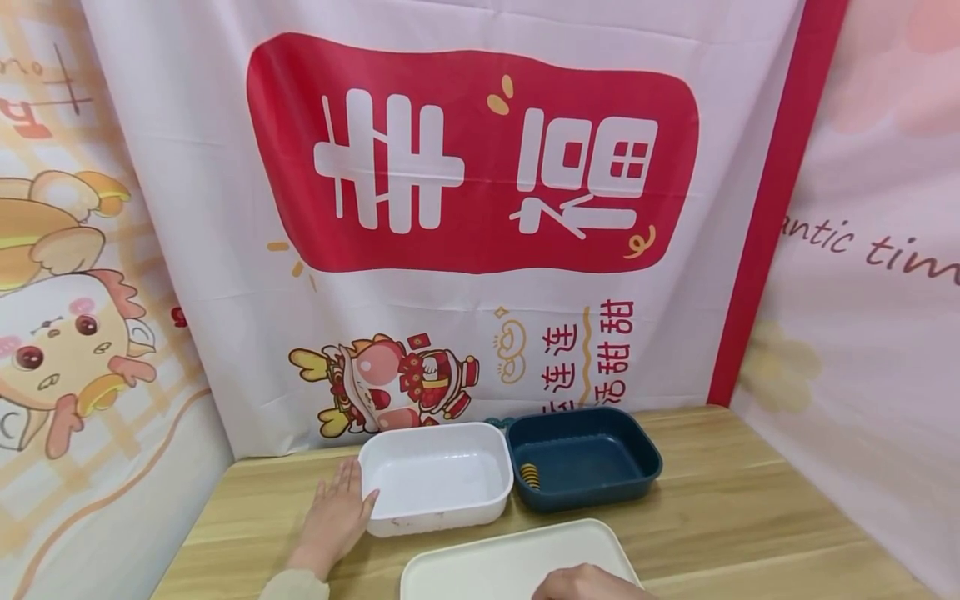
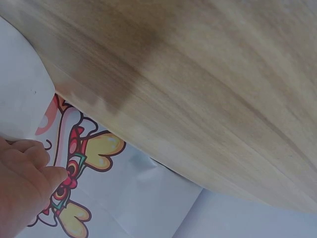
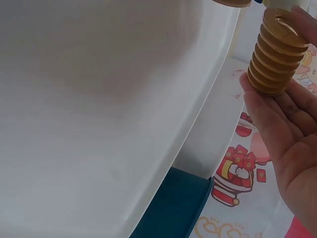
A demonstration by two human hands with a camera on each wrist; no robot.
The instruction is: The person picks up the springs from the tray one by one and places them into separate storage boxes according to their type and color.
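Observation:
My left hand [image 1: 335, 515] rests with its fingers along the left wall of a white bin [image 1: 437, 523], thumb at the rim. Low in the head view, my right hand [image 1: 588, 585] is over a cream tray [image 1: 480, 571], its fingers mostly cut off by the frame edge. From the right wrist, that hand [image 3: 302, 144] pinches a brownish-yellow ridged coil, like a plastic spring [image 3: 275, 59], between thumb and fingers. A similar yellow coil [image 1: 530, 476] lies at the left end of a dark blue bin [image 1: 592, 497].
The two bins stand side by side at the back of a wooden table [image 1: 750, 500], close to a printed cloth backdrop [image 1: 480, 283]. Part of another brownish piece [image 3: 233, 2] shows at the top of the right wrist view. Printed cloths also hang on both sides.

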